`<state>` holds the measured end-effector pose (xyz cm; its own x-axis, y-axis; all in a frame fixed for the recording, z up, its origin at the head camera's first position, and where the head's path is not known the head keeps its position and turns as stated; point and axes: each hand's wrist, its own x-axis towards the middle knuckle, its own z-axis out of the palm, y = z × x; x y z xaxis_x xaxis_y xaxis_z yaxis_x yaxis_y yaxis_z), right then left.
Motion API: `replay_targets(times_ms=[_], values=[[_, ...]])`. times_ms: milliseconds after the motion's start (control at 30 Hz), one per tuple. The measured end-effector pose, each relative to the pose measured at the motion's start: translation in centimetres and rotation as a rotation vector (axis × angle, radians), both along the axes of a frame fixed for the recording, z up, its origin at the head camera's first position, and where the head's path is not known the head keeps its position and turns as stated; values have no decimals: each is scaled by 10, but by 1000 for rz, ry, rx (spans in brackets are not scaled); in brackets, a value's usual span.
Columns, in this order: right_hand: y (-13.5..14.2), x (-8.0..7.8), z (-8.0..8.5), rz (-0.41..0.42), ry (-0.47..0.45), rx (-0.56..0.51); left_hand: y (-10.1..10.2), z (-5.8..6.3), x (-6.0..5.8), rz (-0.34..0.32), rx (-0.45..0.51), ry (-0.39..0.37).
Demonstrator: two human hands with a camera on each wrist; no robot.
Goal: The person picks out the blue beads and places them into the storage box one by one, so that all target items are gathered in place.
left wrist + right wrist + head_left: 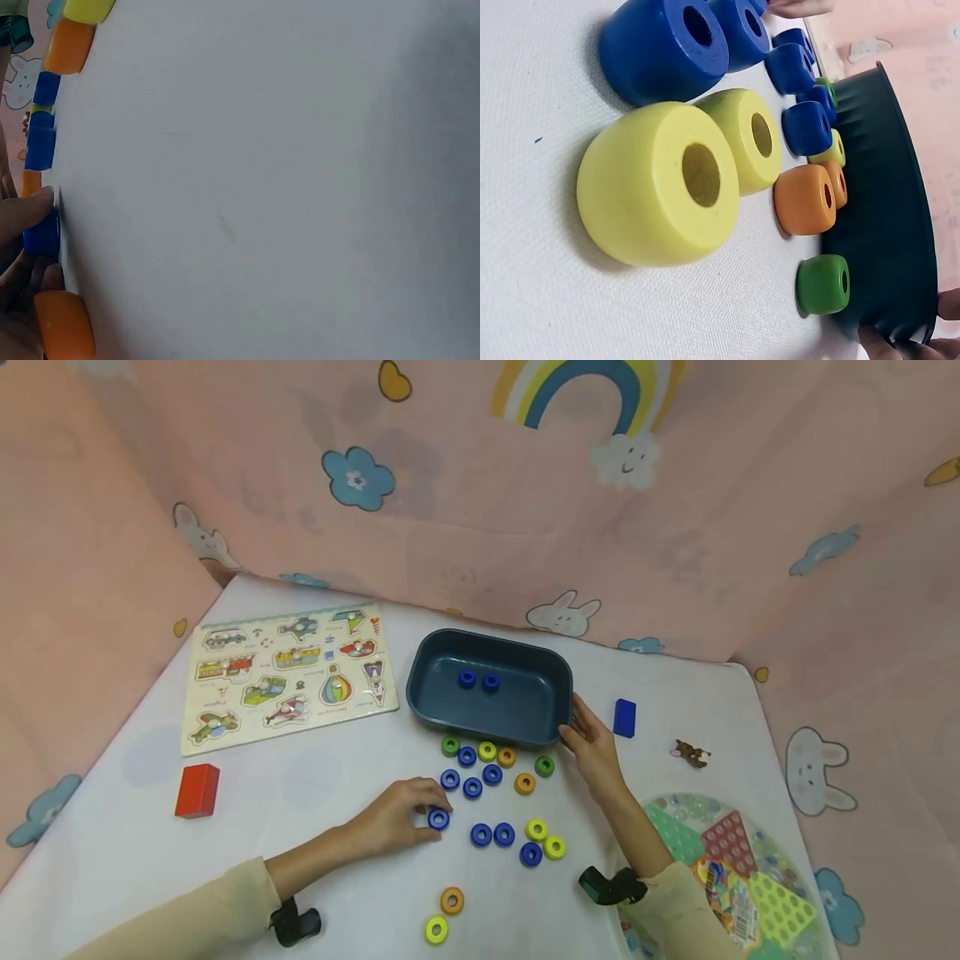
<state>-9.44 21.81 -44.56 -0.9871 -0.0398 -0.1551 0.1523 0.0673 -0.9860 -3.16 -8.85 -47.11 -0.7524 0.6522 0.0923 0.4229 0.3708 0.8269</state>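
My left hand (401, 817) pinches a blue ring bead (438, 819) between thumb and fingers, low over the white table. In the left wrist view an orange bead (64, 325) shows beside its curled fingers; the hand hides this bead in the head view. At its right end, a dark blue-green plastic basin (487, 728) is gripped by my right hand (594, 750). Two blue beads (478, 680) lie inside the basin. Several blue, yellow, orange and green beads (472, 787) lie scattered before it. Nearer the body are one orange bead (452, 900) and one yellow bead (436, 929).
A wooden picture puzzle board (288, 677) lies at the left, with a red block (197, 791) in front of it. Right of the basin are a blue block (625, 718) and a small brown figure (691, 753). The right forearm passes over a round, clear patterned package (742, 868).
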Motion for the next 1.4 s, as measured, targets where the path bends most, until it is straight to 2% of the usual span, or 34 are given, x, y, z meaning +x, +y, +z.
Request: replay_targets(times_ms=[167,300,500,700,733,867,1033,1200,1400], values=[[-2,1,8,11,-21,-19,-2,14,-9,16,31,-49],[-1,-1,5,0,-23,7,0,35,-30,14,68,-72],[-2,-1,3,-28,-24,31,10,66,-73,-33,72,0],[-5,-1,3,-56,-8,7,34,80,-128,-78,12,136],[-6,-1,3,-58,-7,4,39,81,-137,-83,-6,152],[-5,0,2,-61,-13,17,62,84,-166,-126,-92,133],[0,2,1,-56,-29,21,90,75,-191,-192,-198,120],[0,1,2,-56,-37,17,107,58,-205,-247,-310,149],[-1,1,3,-67,-57,12,116,46,-209,-278,-399,179]])
